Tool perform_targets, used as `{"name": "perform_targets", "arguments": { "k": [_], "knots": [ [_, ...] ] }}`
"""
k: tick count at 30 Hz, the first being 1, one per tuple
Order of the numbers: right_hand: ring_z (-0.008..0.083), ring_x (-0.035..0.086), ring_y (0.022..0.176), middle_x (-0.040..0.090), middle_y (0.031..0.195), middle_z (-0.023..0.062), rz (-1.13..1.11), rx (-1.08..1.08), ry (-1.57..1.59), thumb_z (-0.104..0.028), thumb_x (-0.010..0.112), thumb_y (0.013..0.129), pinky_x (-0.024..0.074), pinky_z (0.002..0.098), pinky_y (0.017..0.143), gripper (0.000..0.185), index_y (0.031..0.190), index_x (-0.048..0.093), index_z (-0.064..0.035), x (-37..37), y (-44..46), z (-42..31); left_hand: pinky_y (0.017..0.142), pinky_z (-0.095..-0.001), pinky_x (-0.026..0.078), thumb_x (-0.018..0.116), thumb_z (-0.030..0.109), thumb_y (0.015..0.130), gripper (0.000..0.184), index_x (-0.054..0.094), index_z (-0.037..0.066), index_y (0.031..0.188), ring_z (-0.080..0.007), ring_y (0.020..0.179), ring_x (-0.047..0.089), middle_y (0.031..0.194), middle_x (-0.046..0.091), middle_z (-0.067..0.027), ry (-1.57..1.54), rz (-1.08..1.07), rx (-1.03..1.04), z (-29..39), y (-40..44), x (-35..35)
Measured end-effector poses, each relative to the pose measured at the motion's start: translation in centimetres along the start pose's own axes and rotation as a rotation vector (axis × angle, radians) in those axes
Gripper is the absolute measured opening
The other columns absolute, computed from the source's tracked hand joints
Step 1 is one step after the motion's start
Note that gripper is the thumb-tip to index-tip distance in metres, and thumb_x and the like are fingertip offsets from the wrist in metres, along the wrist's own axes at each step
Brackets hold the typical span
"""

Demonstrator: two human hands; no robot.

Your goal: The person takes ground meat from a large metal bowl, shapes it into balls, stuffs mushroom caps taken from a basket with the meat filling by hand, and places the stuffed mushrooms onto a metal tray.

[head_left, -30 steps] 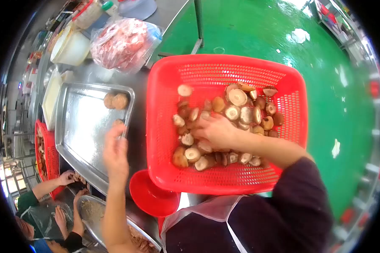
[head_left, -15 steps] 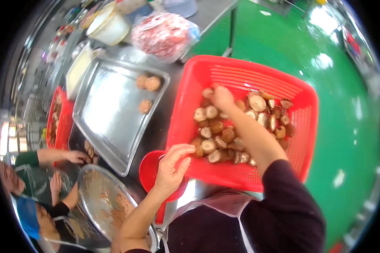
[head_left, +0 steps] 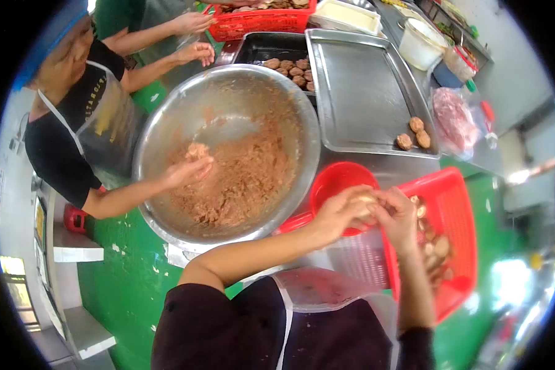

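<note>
My left hand (head_left: pixel 345 209) is closed around a pale mushroom (head_left: pixel 365 200) above the red bowl (head_left: pixel 336 182). My right hand (head_left: pixel 399 216) meets it from the right, its fingertips pinched at the same mushroom. Below and to the right of my hands, the red perforated basket (head_left: pixel 465 237) holds several brown mushrooms (head_left: pixel 436 250). To the left stands a large steel bowl (head_left: pixel 151 145) of minced filling (head_left: pixel 246 179). The metal tray (head_left: pixel 367 92) carries several round filled pieces (head_left: pixel 418 128) near its right corner.
A co-worker's hand (head_left: pixel 188 171) holds a lump of filling over the steel bowl. Another person's hands (head_left: pixel 194 37) are beyond it. A dark tray (head_left: pixel 246 50) of stuffed pieces, a red basket (head_left: pixel 265 21), a white tub (head_left: pixel 422 43) and bagged meat (head_left: pixel 455 117) stand farther back.
The view has turned left towards the steel bowl. My right hand has come out of the mushrooms in the basket, and both hands have come together at one mushroom.
</note>
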State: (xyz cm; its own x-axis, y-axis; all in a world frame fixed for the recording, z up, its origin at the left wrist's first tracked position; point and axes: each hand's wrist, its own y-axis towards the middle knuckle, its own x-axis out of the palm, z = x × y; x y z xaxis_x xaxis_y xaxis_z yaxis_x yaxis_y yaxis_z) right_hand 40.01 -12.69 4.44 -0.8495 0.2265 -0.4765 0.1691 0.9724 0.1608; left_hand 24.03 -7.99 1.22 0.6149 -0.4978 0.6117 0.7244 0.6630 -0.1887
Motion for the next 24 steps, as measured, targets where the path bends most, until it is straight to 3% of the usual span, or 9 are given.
{"name": "perform_targets", "arguments": {
  "k": [3, 5, 7, 10, 14, 16, 18, 20, 24],
  "knots": [
    [0.0126, 0.057, 0.071, 0.057, 0.073, 0.0047, -0.041, 0.057, 0.123, 0.001, 0.06, 0.079, 0.0461, 0.024, 0.062, 0.025, 0.103, 0.061, -0.0037, 4.6, 2.1, -4.4, 0.066, -0.0301, 0.055, 0.041, 0.014, 0.095, 0.026, 0.046, 0.002, 0.117, -0.0244, 0.082, 0.066, 0.1, 0.062, -0.016, -0.005, 0.19, 0.09, 4.2, -5.2, -5.3],
    [0.0201, 0.062, 0.075, 0.061, 0.078, 0.0083, -0.14, -0.178, 0.036, 0.0, 0.06, 0.078, 0.049, 0.0294, 0.065, 0.021, 0.099, 0.062, -0.0031, 8.4, 4.7, -5.6, 0.061, -0.0284, 0.055, 0.041, 0.014, 0.094, 0.024, 0.048, -0.001, 0.111, -0.0236, 0.078, 0.066, 0.096, 0.063, -0.0172, -0.023, 0.397, 0.112, 6.5, -8.2, -9.2],
    [0.0264, 0.063, 0.081, 0.064, 0.086, 0.0123, -0.313, -0.443, -0.172, -0.006, 0.058, 0.079, 0.0502, 0.0359, 0.068, 0.016, 0.095, 0.062, -0.0026, 12.9, 7.7, -6.7, 0.061, -0.0269, 0.055, 0.039, 0.014, 0.095, 0.024, 0.048, -0.003, 0.11, -0.0223, 0.077, 0.065, 0.097, 0.062, -0.0172, 0.042, 0.563, 0.228, 8.2, -10.9, -13.2],
    [0.0292, 0.063, 0.086, 0.063, 0.09, 0.0138, -0.615, -0.451, -0.714, -0.012, 0.054, 0.079, 0.0511, 0.0394, 0.07, 0.016, 0.09, 0.064, -0.0052, 20.4, 12.5, -3.8, 0.061, -0.0259, 0.054, 0.036, 0.013, 0.095, 0.025, 0.048, -0.003, 0.109, -0.0207, 0.076, 0.063, 0.098, 0.062, -0.0165, -0.041, 0.691, 0.284, 8.9, -12.9, -17.7],
    [0.0295, 0.064, 0.086, 0.064, 0.092, 0.0115, -0.855, -0.47, -1.132, -0.012, 0.052, 0.079, 0.0522, 0.0408, 0.069, 0.019, 0.092, 0.064, -0.0068, 25.9, 16.1, -0.3, 0.061, -0.025, 0.054, 0.035, 0.012, 0.095, 0.024, 0.048, -0.004, 0.108, -0.0201, 0.078, 0.063, 0.096, 0.061, -0.0155, -0.141, 0.708, 0.225, 8.8, -13.6, -19.4],
    [0.0297, 0.064, 0.085, 0.064, 0.095, 0.0107, -0.963, -0.673, -1.236, -0.012, 0.051, 0.08, 0.0524, 0.0415, 0.068, 0.02, 0.094, 0.063, -0.0058, 26.8, 17.3, 2.8, 0.062, -0.025, 0.054, 0.037, 0.013, 0.094, 0.024, 0.048, -0.003, 0.108, -0.0203, 0.078, 0.063, 0.096, 0.061, -0.0151, -0.115, 0.63, 0.265, 8.5, -14.0, -19.6],
    [0.0299, 0.064, 0.085, 0.063, 0.1, 0.0104, -0.945, -0.697, -1.116, -0.014, 0.05, 0.081, 0.0526, 0.0406, 0.069, 0.023, 0.099, 0.063, -0.0063, 27.3, 18.3, 7.8, 0.064, -0.0252, 0.054, 0.039, 0.013, 0.094, 0.023, 0.048, -0.003, 0.108, -0.0205, 0.079, 0.063, 0.097, 0.061, -0.0149, -0.141, 0.608, 0.281, 8.6, -14.1, -19.5],
    [0.0297, 0.064, 0.085, 0.064, 0.098, 0.0114, -1.078, -0.566, -1.252, -0.015, 0.051, 0.079, 0.0526, 0.04, 0.069, 0.024, 0.097, 0.065, -0.0061, 26.8, 17.5, 5.4, 0.065, -0.0256, 0.055, 0.041, 0.014, 0.093, 0.023, 0.048, -0.003, 0.108, -0.0206, 0.079, 0.063, 0.099, 0.061, -0.015, -0.222, 0.642, 0.264, 9.1, -14.6, -18.9],
    [0.0288, 0.064, 0.084, 0.066, 0.09, 0.0106, -1.196, -0.52, -1.315, -0.014, 0.053, 0.077, 0.0516, 0.0406, 0.071, 0.019, 0.086, 0.068, -0.0072, 27.0, 16.1, 3.6, 0.066, -0.0261, 0.055, 0.042, 0.011, 0.093, 0.023, 0.046, -0.002, 0.111, -0.0209, 0.08, 0.063, 0.1, 0.06, -0.0155, -0.255, 0.631, 0.284, 9.1, -14.4, -19.1]
  ]
}}
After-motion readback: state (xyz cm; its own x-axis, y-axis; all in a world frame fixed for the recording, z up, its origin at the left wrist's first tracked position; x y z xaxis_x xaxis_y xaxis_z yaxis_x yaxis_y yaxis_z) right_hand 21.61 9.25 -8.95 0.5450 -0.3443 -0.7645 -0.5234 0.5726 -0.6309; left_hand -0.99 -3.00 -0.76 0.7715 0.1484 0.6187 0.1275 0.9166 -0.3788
